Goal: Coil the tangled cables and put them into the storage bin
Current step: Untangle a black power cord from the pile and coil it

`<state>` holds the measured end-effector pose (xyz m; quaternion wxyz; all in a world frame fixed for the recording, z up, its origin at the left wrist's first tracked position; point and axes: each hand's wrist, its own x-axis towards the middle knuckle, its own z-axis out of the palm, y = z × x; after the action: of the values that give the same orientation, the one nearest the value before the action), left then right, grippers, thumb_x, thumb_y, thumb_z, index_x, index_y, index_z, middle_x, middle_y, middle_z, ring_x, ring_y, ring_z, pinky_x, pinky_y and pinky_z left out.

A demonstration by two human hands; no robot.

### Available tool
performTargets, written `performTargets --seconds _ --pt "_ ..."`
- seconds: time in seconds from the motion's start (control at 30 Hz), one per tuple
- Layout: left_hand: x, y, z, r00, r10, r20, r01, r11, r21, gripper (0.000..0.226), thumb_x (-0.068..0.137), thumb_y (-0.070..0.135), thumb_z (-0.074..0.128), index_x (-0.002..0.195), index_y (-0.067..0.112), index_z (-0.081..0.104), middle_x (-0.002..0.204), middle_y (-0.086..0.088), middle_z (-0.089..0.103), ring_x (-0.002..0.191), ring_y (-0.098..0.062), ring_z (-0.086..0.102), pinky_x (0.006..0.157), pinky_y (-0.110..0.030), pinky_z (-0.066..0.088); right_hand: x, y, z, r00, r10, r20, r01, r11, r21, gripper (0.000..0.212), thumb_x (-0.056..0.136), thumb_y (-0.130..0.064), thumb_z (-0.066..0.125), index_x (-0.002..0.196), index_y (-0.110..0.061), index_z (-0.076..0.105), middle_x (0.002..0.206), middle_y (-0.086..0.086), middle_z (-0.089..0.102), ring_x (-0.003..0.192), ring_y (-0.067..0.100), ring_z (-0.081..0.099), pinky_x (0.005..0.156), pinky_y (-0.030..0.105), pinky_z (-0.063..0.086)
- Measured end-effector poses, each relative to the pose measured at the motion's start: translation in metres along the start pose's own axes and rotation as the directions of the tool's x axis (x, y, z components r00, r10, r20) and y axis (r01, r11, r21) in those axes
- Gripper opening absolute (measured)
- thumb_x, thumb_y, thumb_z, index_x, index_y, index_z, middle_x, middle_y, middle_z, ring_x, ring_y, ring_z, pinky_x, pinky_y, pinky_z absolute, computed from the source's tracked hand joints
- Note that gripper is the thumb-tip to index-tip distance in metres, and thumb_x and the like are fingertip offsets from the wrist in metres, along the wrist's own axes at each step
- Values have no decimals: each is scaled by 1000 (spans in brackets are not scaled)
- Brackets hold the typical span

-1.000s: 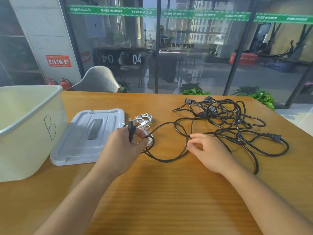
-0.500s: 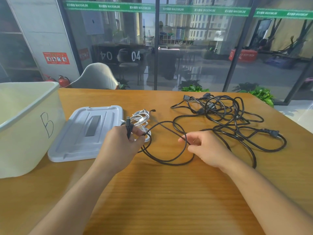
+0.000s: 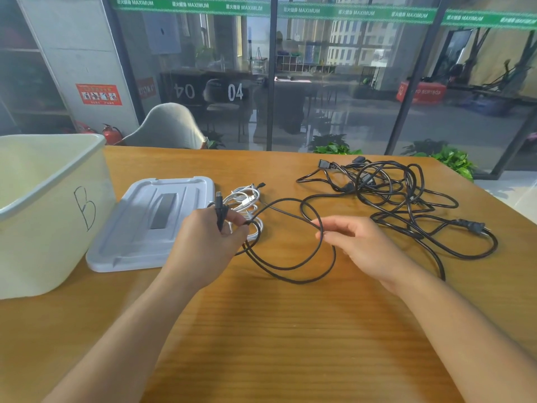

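Currently mid-coil, first cable, by the look of it. Left hand grips the plug end of a black cable, fingers curled round it w/ the connector sticking up above the knuckles; two loops hang from that fist and lie on the table. Right hand feeds the same cable: thumb and forefinger lightly pinch the strand at the loop's far side, other fingers loose, half-open.

Rest of the black tangle sits well apart to the right, still knotted, incl. a pronged plug at its near-right edge. White cable bundle lies just behind the left hand, beside the lid. Storage bin, marked B, is at far left, open, lid off; can't see anything in it from here.

Next move, prob.: right hand brings its strand over to the left fist to close another loop, then slides further down the cable. Needs slack pulled from the tangle w/o dragging the whole knot along.
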<state>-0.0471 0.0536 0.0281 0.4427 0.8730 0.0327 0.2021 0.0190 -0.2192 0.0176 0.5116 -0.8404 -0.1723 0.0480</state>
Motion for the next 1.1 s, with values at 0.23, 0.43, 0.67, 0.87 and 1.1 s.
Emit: performTargets --seconds 0.23,0.43,0.67,0.87,1.1 --pt "1 -3 -2 996 -79 42 88 956 -279 11 91 22 78 83 18 72 54 5 32 54 -15 30 55 -28 30 0 1 -4 997 -58 -44 56 998 -43 34 95 -25 75 111 -54 65 101 -15 76 94 13 71 85 33 55" --pt "2 -2 -7 982 -159 104 189 869 -457 18 79 36 81 82 20 73 55 12 42 48 -8 33 53 -29 29 -5 -2 -2 985 -173 20 159 847 -508 12 95 -43 70 104 -50 73 116 -31 57 105 -9 54 87 25 45" --pt "2 -3 -6 975 -187 123 224 826 -517 11 92 21 76 89 13 70 55 12 42 46 -11 29 43 -17 31 -13 -5 13 922 -128 365 300 832 -467 14 91 -46 76 105 -46 74 106 -29 57 97 -4 54 79 14 42" --pt "2 -6 -1 975 -153 159 209 874 -439 29 78 35 77 95 12 74 50 16 44 44 -5 33 49 -22 31 -14 -5 21 916 -170 364 350 783 -514 16 104 -37 60 91 -47 58 96 -31 55 93 -6 53 73 14 36" --pt "3 -8 0 968 -174 179 240 846 -476 26 75 35 74 91 14 71 53 16 44 45 -8 31 45 -18 31 -16 -10 21 940 -217 263 323 812 -486 6 100 -37 62 100 -43 63 95 -25 62 80 2 57 67 13 38"
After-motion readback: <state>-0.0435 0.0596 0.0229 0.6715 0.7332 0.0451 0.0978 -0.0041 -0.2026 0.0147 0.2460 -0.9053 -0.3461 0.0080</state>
